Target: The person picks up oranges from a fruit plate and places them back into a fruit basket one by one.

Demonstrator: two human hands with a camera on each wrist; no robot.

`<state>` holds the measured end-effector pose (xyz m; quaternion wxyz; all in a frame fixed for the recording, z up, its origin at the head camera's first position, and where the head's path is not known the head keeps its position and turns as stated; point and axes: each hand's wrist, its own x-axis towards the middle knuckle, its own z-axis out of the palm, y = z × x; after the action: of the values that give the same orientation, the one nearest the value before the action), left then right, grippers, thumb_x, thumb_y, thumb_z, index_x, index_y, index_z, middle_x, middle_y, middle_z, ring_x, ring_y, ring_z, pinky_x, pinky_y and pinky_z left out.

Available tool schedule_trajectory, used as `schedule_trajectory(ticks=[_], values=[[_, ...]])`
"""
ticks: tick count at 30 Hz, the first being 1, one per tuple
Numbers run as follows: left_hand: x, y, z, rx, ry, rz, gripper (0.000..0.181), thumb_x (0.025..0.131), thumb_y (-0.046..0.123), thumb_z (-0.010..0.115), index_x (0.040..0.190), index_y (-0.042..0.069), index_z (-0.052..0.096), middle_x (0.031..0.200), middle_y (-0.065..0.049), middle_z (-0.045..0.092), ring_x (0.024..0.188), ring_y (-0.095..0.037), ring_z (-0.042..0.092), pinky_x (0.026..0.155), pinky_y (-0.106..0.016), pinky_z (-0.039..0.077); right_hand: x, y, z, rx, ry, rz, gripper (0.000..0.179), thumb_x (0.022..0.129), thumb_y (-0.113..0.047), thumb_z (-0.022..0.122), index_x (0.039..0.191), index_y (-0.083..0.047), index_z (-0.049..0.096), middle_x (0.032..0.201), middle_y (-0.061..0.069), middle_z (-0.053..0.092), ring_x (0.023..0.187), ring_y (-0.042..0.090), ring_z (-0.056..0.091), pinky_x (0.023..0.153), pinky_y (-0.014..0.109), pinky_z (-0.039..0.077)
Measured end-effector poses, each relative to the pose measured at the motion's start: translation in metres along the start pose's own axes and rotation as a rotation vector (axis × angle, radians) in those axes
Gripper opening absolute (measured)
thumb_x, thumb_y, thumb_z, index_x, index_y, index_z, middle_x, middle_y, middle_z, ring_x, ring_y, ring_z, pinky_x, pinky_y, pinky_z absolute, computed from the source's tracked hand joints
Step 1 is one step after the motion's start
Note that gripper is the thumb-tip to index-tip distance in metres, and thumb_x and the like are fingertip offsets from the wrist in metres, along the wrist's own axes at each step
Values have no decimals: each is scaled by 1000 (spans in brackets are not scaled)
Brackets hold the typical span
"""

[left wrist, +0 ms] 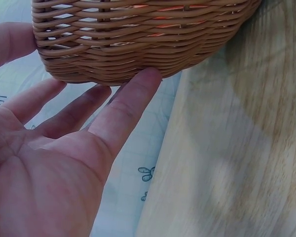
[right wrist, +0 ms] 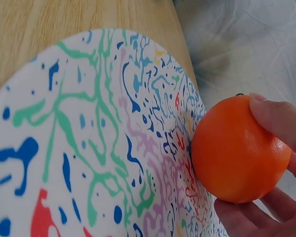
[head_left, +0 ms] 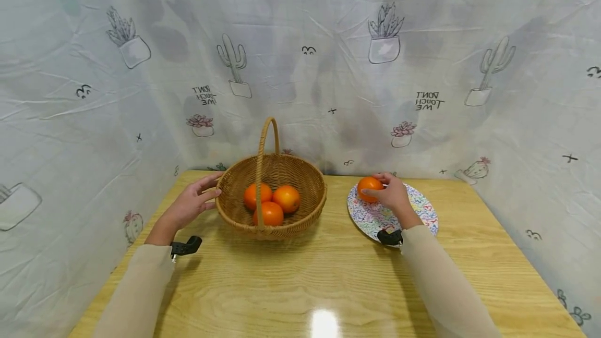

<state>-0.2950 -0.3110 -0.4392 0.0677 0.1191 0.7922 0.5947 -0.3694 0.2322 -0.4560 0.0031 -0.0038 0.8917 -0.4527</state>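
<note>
In the head view a round wicker basket (head_left: 305, 218) with a tall arched handle (head_left: 260, 166) stands on the left. Several oranges (head_left: 286, 198) lie inside it. My left hand (head_left: 190, 202) holds the basket's left side, thumb by the rim; the left wrist view shows the other fingers (left wrist: 126, 106) against the lower weave. On the right, a white plate (head_left: 422, 207) is patterned in multicoloured squiggles. Over its far left part, my right hand (head_left: 392, 192) grips one orange (right wrist: 237, 153) between thumb and fingers, with the fruit close against the plate's surface.
The light wooden table (head_left: 267, 286) carries both basket and plate. A pale cloth (head_left: 310, 82) printed with cacti hangs behind the table and along its sides. Black wrist mounts (head_left: 187, 245) sit at both sleeves.
</note>
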Motion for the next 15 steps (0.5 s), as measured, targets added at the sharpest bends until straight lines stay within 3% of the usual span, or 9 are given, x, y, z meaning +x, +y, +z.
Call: schedule_trajectory(ticks=[11, 15], values=[[1, -4, -2, -20, -5, 7, 69, 107, 32, 57, 165, 18, 23, 162, -23, 30, 125, -5, 55, 98, -27, 58, 1, -4, 1, 37, 0, 37, 61, 93, -26, 78, 145, -6, 53, 150, 25, 47, 135, 47, 48, 111, 55, 49], [0, -4, -1, -27, -17, 19, 70, 107, 32, 57, 166, 17, 21, 163, -23, 28, 132, -13, 53, 98, -27, 58, -1, -3, 0, 36, 5, 60, 62, 93, -27, 79, 145, -6, 53, 150, 26, 47, 133, 47, 49, 110, 55, 50]])
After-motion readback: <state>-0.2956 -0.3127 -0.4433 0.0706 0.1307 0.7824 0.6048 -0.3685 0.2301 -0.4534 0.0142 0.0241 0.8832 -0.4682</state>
